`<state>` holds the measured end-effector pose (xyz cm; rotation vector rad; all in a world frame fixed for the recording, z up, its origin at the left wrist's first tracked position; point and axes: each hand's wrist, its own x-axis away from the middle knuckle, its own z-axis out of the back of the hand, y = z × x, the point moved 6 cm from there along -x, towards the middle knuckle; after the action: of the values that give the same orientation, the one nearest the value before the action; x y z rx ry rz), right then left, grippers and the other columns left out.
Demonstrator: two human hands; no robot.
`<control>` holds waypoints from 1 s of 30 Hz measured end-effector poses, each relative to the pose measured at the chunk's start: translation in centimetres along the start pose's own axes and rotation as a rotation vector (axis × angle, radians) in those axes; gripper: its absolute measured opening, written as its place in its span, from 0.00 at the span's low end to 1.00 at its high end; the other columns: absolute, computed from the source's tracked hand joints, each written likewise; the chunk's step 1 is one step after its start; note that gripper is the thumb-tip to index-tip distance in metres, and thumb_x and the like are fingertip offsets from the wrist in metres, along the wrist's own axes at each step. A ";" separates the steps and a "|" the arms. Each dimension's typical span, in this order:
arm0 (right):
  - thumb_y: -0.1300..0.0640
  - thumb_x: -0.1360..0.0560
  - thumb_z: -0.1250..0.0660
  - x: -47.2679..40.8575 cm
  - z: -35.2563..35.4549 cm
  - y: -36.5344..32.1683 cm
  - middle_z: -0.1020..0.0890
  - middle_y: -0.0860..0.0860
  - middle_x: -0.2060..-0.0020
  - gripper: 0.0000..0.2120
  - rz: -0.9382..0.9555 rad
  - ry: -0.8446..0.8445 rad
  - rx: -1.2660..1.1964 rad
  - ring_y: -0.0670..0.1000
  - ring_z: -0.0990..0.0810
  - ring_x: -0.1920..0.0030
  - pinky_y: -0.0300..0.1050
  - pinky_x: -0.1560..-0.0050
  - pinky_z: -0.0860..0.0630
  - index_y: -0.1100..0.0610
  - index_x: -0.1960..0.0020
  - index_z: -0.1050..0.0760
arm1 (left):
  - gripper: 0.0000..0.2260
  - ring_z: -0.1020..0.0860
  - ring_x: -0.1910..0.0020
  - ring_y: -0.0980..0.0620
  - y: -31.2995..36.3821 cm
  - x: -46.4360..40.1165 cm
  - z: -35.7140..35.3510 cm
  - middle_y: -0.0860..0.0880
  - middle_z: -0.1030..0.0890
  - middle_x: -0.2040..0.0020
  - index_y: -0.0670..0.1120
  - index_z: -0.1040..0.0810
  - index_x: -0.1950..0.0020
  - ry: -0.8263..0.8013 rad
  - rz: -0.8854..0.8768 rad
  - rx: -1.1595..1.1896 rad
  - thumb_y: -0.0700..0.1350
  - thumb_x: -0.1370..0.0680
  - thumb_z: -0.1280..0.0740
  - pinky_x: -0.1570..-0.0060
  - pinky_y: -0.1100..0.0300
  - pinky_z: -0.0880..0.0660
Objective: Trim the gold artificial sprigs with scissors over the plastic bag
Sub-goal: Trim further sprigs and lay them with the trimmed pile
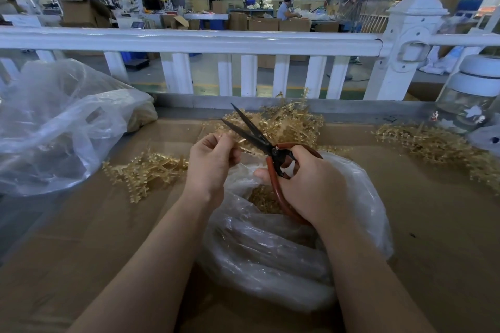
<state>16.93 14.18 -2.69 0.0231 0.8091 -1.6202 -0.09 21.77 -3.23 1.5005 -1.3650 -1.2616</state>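
Observation:
My left hand (pixel 209 161) pinches a thin gold sprig (pixel 239 142) between thumb and fingers. The sprig's end reaches between the blades of the scissors. My right hand (pixel 311 184) grips the red handles of those scissors (pixel 253 132), whose black blades stand apart and point up and left. Both hands hover over a clear plastic bag (pixel 270 246) that has gold trimmings (pixel 261 197) inside. A heap of gold sprigs (pixel 286 121) lies just behind the hands.
More gold sprigs lie at the left (pixel 146 170) and at the right (pixel 438 146) on the cardboard-covered table (pixel 108 238). A large crumpled clear bag (pixel 62 127) sits at the left, a glass jar (pixel 470 100) at the right, a white fence (pixel 189 40) behind.

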 end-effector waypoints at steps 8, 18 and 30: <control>0.21 0.34 0.40 0.0 0.0 0.2 0.24 0.40 0.65 0.30 0.006 0.002 0.002 0.41 0.26 0.63 0.37 0.65 0.30 0.47 0.52 0.26 | 0.03 0.24 0.68 0.54 0.4 0.0 -0.3 0.46 0.22 0.67 0.37 0.22 0.57 -0.052 0.007 0.063 0.34 0.23 0.33 0.63 0.64 0.23; 0.23 0.32 0.39 0.2 0.9 -0.3 0.25 0.42 0.68 0.30 0.052 0.183 -0.045 0.44 0.25 0.66 0.44 0.65 0.24 0.51 0.56 0.27 | 0.09 0.28 0.67 0.52 1.0 0.1 0.4 0.46 0.24 0.66 0.44 0.21 0.62 -0.029 -0.034 0.039 0.36 0.23 0.31 0.62 0.62 0.25; 0.22 0.33 0.40 0.1 -0.1 -0.1 0.23 0.42 0.66 0.30 0.064 0.071 0.041 0.43 0.25 0.63 0.43 0.63 0.23 0.49 0.55 0.26 | 0.09 0.23 0.65 0.52 0.9 0.8 -1.4 0.46 0.19 0.64 0.40 0.20 0.56 -0.295 -0.042 0.043 0.29 0.23 0.37 0.57 0.61 0.23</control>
<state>16.75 14.16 -2.74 0.1346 0.8213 -1.5828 0.94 20.68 -2.17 1.4188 -1.5634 -1.5361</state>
